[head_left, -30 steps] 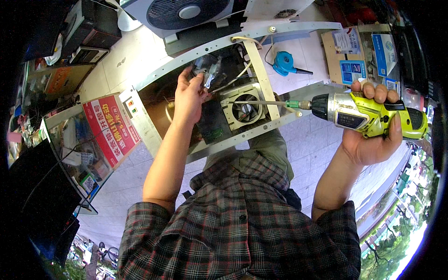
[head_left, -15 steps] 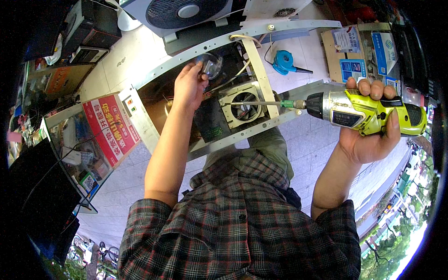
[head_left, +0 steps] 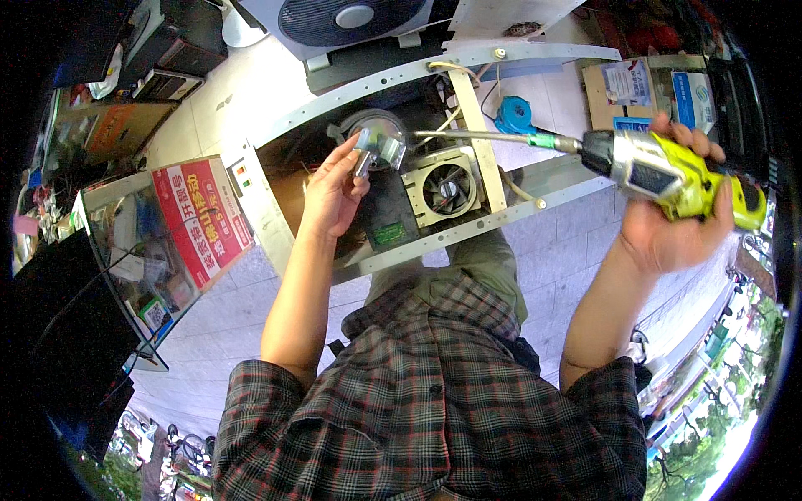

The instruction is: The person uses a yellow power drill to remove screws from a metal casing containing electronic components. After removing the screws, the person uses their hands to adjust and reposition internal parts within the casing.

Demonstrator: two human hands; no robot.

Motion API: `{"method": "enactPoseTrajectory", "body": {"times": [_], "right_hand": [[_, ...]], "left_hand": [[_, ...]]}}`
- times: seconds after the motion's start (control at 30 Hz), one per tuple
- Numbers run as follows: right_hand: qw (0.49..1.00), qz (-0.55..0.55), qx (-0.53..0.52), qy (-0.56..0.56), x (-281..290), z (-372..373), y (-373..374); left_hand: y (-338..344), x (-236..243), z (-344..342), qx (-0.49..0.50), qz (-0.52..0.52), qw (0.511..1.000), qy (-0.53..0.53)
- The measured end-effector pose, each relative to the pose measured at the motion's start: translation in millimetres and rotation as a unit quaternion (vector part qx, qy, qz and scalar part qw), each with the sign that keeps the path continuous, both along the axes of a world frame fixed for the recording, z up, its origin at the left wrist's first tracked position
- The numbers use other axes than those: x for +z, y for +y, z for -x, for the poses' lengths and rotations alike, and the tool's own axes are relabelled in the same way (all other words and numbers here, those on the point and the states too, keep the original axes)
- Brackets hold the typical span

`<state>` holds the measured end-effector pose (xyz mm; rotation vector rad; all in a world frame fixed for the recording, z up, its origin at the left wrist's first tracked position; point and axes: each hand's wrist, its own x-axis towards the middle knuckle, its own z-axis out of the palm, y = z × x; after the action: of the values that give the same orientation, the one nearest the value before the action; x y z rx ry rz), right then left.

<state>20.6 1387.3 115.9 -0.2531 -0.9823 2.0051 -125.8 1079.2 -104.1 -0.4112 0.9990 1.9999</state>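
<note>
My right hand [head_left: 681, 209] grips a yellow-green cordless drill [head_left: 677, 171] by its handle. A long thin bit [head_left: 476, 134] runs leftward from its chuck, and its tip is near the part in my other hand. My left hand [head_left: 332, 196] pinches a round, clear plastic part [head_left: 393, 125] with metallic pieces at its edge; its exact kind cannot be made out. Both hands are above an open metal cabinet frame [head_left: 334, 93]. Inside the frame, a square-framed cooling fan [head_left: 445, 188] sits below the bit.
A blue blower [head_left: 513, 115] lies on the floor beyond the frame. Farther back stands a large fan unit [head_left: 351, 18]. At left is a glass case with a red sign [head_left: 196, 221]; boxes and cards [head_left: 626, 83] are at the right. Cables [head_left: 522, 192] hang over the frame.
The drill has tilted, and its bit has moved up and left toward the clear part. My left hand has turned the part, showing its metallic pieces more. The view has shifted slightly.
</note>
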Motion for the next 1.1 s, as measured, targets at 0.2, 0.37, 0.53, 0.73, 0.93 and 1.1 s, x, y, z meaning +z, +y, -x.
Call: {"method": "enactPoseTrajectory", "body": {"times": [0.2,0.37,0.53,0.73,0.93,1.1], "right_hand": [[0.98,0.192,-0.041,-0.01,-71,41,14],[0.925,0.373,-0.042,-0.051,-136,84,-15],[0.892,0.445,0.042,-0.066,-170,116,-72],[0.889,0.439,0.085,-0.099,-180,136,-109],[0.885,0.439,0.078,-0.133,-190,141,-118],[0.877,0.458,0.073,-0.127,-209,144,-117]], "left_hand": [[-5,2,-6,0.001,-0.003,1.0,-0.002],[-8,-1,-9,0.013,-0.016,1.0,-0.008],[-13,-5,-11,0.022,-0.029,0.999,-0.014],[-16,-7,-13,0.03,-0.049,0.998,-0.031],[-21,-6,-14,0.018,-0.059,0.998,-0.026],[-17,3,-12,0.015,-0.054,0.998,-0.021]]}}
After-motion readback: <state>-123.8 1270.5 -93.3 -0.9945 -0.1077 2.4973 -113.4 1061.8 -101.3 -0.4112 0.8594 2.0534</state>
